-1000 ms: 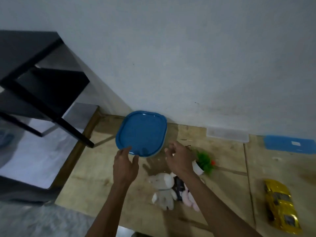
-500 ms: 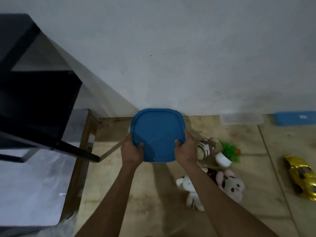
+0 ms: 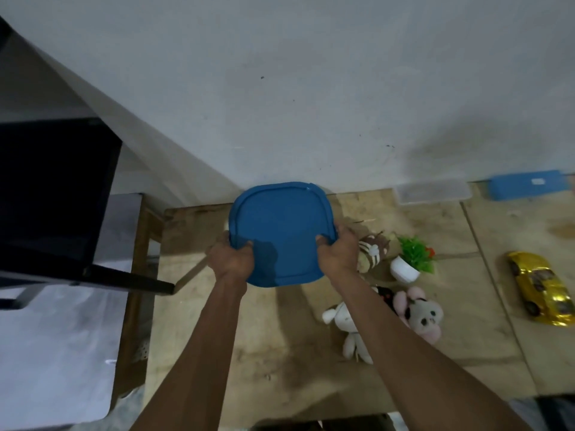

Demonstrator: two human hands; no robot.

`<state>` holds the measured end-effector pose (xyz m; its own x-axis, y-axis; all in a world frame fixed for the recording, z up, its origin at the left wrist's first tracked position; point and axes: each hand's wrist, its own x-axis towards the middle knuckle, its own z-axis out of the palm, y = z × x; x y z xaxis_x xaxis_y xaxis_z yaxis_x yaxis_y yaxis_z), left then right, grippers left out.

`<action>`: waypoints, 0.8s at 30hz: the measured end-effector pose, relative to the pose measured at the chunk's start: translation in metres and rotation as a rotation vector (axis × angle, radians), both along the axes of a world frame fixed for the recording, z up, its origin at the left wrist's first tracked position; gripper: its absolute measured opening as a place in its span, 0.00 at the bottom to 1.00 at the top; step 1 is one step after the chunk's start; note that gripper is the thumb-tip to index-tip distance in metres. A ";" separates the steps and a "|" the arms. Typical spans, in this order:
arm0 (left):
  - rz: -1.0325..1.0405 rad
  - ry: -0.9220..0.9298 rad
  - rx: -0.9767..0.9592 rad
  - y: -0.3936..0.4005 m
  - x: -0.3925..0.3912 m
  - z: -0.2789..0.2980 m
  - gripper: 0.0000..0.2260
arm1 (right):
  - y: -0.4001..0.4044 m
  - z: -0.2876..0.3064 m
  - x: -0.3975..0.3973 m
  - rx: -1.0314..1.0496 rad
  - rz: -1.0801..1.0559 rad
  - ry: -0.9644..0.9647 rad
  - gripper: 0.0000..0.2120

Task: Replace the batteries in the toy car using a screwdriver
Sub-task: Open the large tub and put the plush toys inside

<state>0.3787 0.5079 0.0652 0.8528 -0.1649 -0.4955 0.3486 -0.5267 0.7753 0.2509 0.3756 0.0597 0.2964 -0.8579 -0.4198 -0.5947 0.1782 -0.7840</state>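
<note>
A blue-lidded container (image 3: 281,227) stands near the wall on the wooden table (image 3: 280,353). My left hand (image 3: 231,258) grips its left edge and my right hand (image 3: 337,251) grips its right edge, thumbs on the lid. The container's body is hidden under the lid. A shiny yellow toy car (image 3: 543,287) lies on the table at the far right, well apart from both hands. No screwdriver or batteries are in sight.
Right of the container lie a striped brown plush (image 3: 371,250), a small green plant in a white pot (image 3: 409,259), a pink-and-grey plush (image 3: 420,311) and a white plush (image 3: 351,331). A clear box (image 3: 432,191) and blue case (image 3: 529,185) sit against the wall. A black shelf (image 3: 56,200) stands left.
Both hands reached forward and took hold of the blue container's sides. The camera tilted down and shifted, so the table and toys appear lower and further right.
</note>
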 end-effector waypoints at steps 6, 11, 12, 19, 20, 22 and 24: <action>0.031 -0.014 -0.036 -0.001 -0.001 -0.002 0.22 | -0.003 -0.004 -0.003 0.007 -0.033 0.000 0.17; 0.054 -0.072 -0.071 -0.004 -0.007 0.017 0.22 | 0.000 -0.002 -0.005 -0.008 -0.046 -0.049 0.17; 0.049 -0.102 -0.075 -0.004 -0.008 0.022 0.23 | 0.002 0.001 -0.005 -0.011 -0.048 -0.052 0.18; 0.066 -0.311 -0.107 0.040 -0.050 0.066 0.30 | 0.037 0.040 -0.039 -0.131 -0.066 -0.164 0.18; 0.074 -0.315 -0.093 0.053 -0.061 0.068 0.31 | 0.047 0.044 -0.049 -0.133 -0.040 -0.189 0.19; 0.080 -0.324 -0.063 0.081 -0.089 0.068 0.30 | 0.070 0.042 -0.073 -0.111 0.032 -0.191 0.23; 0.096 -0.313 -0.027 0.109 -0.119 0.062 0.31 | 0.094 0.035 -0.097 -0.089 0.080 -0.151 0.25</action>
<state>0.2597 0.6168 0.1276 0.9752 -0.0861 -0.2038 0.1385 -0.4807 0.8659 0.1535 0.4700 0.0946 0.4191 -0.8606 -0.2892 -0.4790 0.0610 -0.8757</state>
